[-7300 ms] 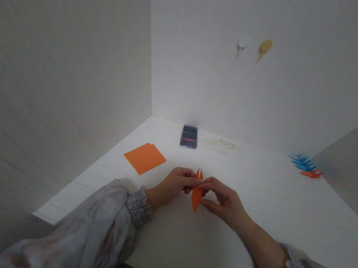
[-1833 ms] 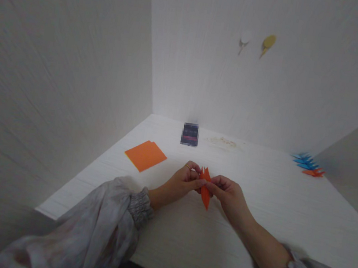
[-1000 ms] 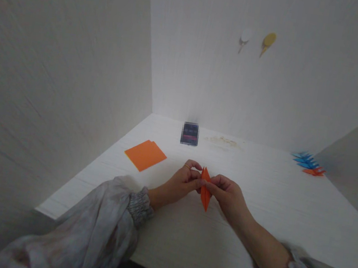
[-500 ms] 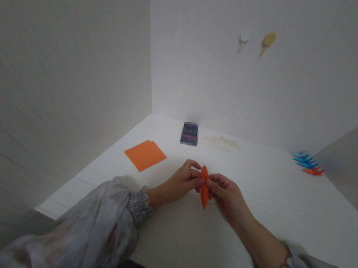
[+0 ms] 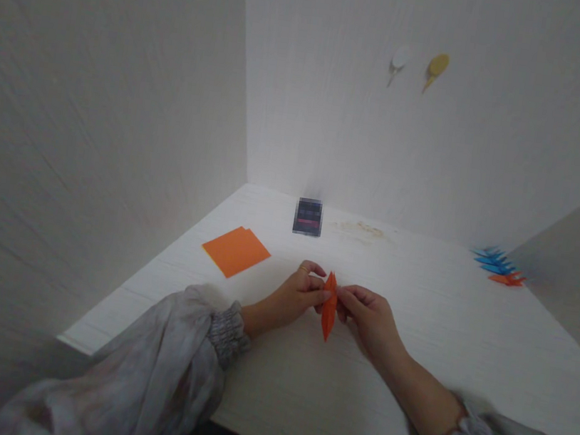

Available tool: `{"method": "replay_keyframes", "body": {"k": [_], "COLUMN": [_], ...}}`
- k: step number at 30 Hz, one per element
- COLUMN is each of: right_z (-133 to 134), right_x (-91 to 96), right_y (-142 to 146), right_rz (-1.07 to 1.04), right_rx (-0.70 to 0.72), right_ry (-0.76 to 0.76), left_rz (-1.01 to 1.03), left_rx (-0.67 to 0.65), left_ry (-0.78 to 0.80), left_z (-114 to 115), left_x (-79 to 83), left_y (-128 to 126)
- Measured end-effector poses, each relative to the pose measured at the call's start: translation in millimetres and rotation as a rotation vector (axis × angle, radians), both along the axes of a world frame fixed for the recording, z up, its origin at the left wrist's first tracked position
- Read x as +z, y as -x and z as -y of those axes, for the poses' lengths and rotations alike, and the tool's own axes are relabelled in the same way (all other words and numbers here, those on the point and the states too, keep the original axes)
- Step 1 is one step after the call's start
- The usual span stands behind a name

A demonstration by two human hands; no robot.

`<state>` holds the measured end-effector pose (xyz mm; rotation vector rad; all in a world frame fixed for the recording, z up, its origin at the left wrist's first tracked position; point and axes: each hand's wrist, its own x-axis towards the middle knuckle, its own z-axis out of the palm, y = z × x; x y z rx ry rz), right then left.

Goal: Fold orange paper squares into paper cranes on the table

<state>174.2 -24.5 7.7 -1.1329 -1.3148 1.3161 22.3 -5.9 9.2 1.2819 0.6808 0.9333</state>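
A narrow, pointed piece of folded orange origami paper (image 5: 328,316) stands upright between my hands, above the white table. My left hand (image 5: 301,291) is closed on its left side, with the thumb across the front and the other fingers partly hidden behind it. On the right edge, my right hand (image 5: 366,307) pinches the paper between thumb and fingertips. Left of my hands lies a small stack of square orange paper sheets (image 5: 235,252).
Several blue folded paper cranes (image 5: 494,261) and an orange one (image 5: 508,279) sit in a row at the far right. A dark blurred box-like object (image 5: 308,217) stands by the back wall. White (image 5: 399,57) and yellow (image 5: 438,65) hooks are on the wall.
The folded paper has turned slightly, its lower tip swinging left. My right thumb has drawn back from the paper's front toward its right edge.
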Motion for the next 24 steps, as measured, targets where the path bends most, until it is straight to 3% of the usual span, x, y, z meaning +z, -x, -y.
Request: {"method": "replay_keyframes", "body": {"k": [8,24], "right_z": [-1.7,0.2], "right_x": [0.4,2.5], "right_y": [-1.8,0.9], "right_rz": [-0.097,-0.122], "right_rx": [0.072,0.039], "right_ry": [0.052,0.075], "left_rz": [-0.034,-0.012], "left_rx": [0.028,0.006], "left_ry": [-0.038,-0.017], "left_z": [-0.8,-0.5], "left_x": [2.3,-1.6], "left_y": [1.9,1.0]}}
